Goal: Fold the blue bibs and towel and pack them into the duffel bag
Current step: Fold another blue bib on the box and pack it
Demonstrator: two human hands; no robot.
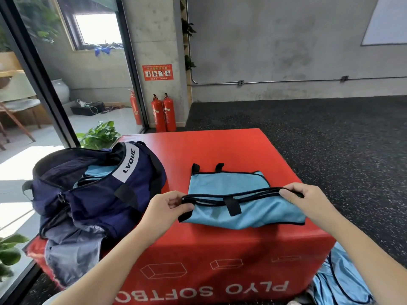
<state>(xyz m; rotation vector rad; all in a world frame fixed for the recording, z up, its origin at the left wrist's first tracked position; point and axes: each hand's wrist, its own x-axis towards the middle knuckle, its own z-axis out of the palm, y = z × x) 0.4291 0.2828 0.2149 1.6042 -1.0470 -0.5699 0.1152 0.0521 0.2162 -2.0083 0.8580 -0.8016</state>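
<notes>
Blue mesh bib (229, 190) lies half-folded on the red box (220, 148), just right of the duffel bag (94, 190). Your left hand (169, 205) and right hand (308, 199) pinch its black-trimmed edge (slippery fabric); slacken either pinch and the fold could slide apart.

Two red fire extinguishers (163, 112) stand against the concrete wall beyond a red plyo box (220, 256).

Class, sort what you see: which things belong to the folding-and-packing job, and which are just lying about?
Job:
- blue bib on the red box, pinched by left hand and right hand
- duffel bag, open, blue cloth inside
- more blue cloth on the floor

Lying about:
- fire extinguishers
- plant
- chair
</notes>
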